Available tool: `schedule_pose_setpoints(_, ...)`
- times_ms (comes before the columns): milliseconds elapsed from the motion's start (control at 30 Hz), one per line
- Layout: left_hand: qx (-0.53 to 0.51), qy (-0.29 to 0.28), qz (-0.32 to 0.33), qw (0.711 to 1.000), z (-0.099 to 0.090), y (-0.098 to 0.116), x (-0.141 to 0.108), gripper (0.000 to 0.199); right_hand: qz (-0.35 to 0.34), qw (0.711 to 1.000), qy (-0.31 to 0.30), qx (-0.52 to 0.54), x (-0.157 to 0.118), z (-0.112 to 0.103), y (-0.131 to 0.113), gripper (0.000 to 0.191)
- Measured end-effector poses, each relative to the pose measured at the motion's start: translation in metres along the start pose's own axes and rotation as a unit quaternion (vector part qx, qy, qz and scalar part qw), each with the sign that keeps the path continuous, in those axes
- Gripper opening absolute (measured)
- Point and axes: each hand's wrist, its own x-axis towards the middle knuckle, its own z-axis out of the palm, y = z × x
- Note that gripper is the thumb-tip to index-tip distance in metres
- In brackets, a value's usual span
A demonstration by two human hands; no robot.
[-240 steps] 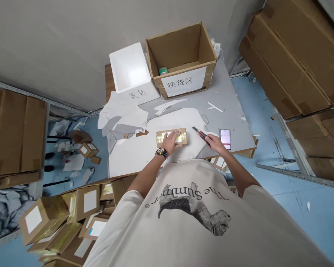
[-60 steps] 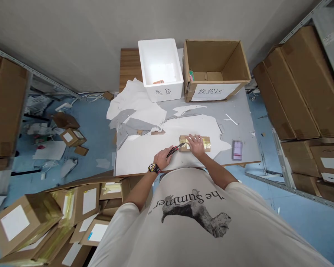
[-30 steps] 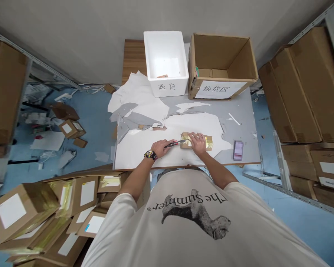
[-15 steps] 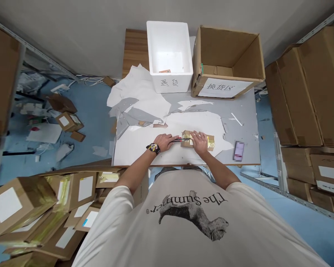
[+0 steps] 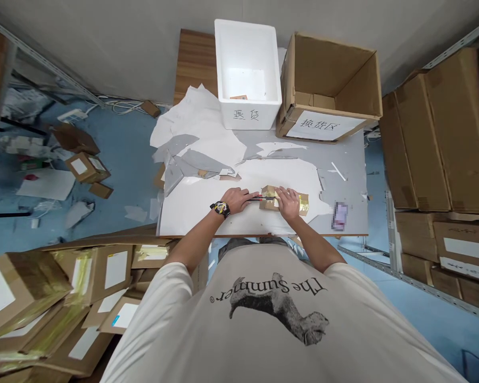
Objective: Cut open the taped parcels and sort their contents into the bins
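My left hand, with a watch at its wrist, is closed around a slim black-and-red tool, apparently a utility knife. Its dark tip points right and reaches the near-left part of a small cardboard box wrapped in yellowish tape. On top of that box lies my right hand, fingers curled over it and gripping it against the table. The fingers cover the middle of the box, and whether the blade is in the tape is too small to tell.
A white foam box and a large open carton stand at the back of the table. Torn white sheeting covers its left side. A blurred phone-like object lies right. Taped cartons are piled at left; shelved boxes stand right.
The view has shifted slightly. Both hands keep nearly the same places, and the tool's tip sits a little further right over the small box.
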Motion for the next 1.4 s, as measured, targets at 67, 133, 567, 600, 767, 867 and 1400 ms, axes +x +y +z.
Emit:
schedule_pose_setpoints(67,-0.001,-0.004,0.013,1.000,-0.005,-0.006,0.004,0.061,-0.002,1.000,-0.010,-0.011,0.000,-0.001,0.000,0.056)
schedule_pose_setpoints(133,0.001,-0.003,0.022,1.000,-0.010,-0.013,0.008,0.062,0.001,1.000,-0.016,-0.019,0.001,-0.002,0.000,0.056)
schedule_pose_setpoints(567,0.034,-0.035,0.126,0.991,-0.033,-0.065,0.061,0.057,-0.004,1.000,0.010,0.021,0.000,-0.003,-0.001,0.060)
schedule_pose_setpoints(600,0.040,-0.040,0.125,0.990,-0.035,-0.069,0.062,0.057,-0.006,1.000,0.008,0.019,-0.001,-0.003,-0.001,0.060)
schedule_pose_setpoints(767,0.060,-0.049,0.110,0.991,-0.038,-0.069,0.047,0.060,-0.006,1.000,-0.003,0.004,-0.002,-0.001,-0.001,0.057)
schedule_pose_setpoints(867,0.064,-0.047,0.089,0.993,-0.032,-0.055,0.026,0.062,-0.005,1.000,-0.006,-0.001,-0.003,0.000,-0.001,0.056)
schedule_pose_setpoints(1400,-0.047,0.057,-0.147,0.986,0.015,-0.050,-0.051,0.062,-0.007,0.999,-0.008,0.037,0.009,-0.008,0.000,0.055)
